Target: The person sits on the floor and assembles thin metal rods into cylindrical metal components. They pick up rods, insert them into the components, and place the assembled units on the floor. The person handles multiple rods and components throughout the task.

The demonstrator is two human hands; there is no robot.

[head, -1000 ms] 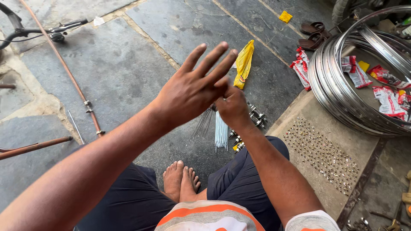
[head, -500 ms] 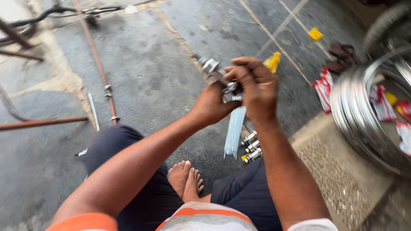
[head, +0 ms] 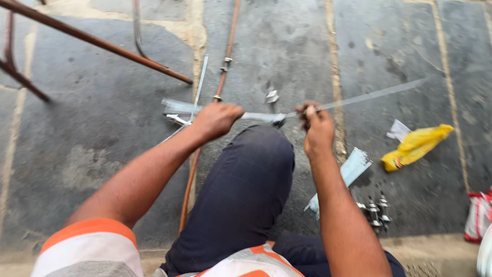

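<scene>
**Thin metal rods held above a stone floor**

At far left, rusty bars (head: 102, 43) cross the paved floor (head: 92, 128). The left hand (head: 218, 119) is clenched around a blurred bundle of thin metal rods (head: 179, 107), over the raised knee (head: 256, 154). The right hand (head: 316, 125) pinches one rod (head: 369, 96), apparently a spoke, slanting far right. More rods (head: 351, 169) lie near, just beside small metal hubs (head: 376, 210). A yellow bag (head: 417, 146) sits right.
</scene>
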